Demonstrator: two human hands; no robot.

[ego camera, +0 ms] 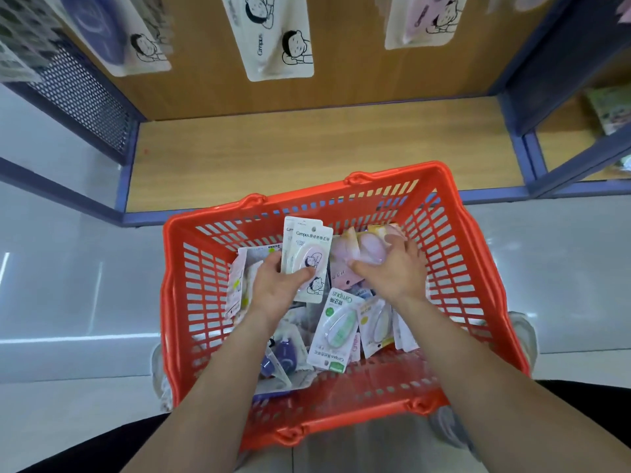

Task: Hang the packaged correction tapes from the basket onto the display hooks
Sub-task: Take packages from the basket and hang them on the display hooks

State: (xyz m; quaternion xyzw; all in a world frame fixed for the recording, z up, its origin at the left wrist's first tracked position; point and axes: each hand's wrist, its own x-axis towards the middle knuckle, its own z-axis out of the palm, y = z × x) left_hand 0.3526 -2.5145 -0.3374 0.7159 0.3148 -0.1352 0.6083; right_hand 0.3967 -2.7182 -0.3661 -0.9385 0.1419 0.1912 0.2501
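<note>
Both hands in basket [341, 397]; left hand [278, 285] grips pink packs [309, 259].

Shelving bay straight ahead: blue-purple metal frame [521, 155], wood-grain back panel [191, 80], wood-grain base shelf [307, 145] sitting low, near floor level. Left side panel [85, 97] is dark perforated metal. Second bay [577, 145] adjoins on the right, same frame, same wood base. Floor [51, 404] is glossy pale tile, seams visible. Bright light streaks [78, 337] reflect off it on the left. Lighting soft and even.
</note>
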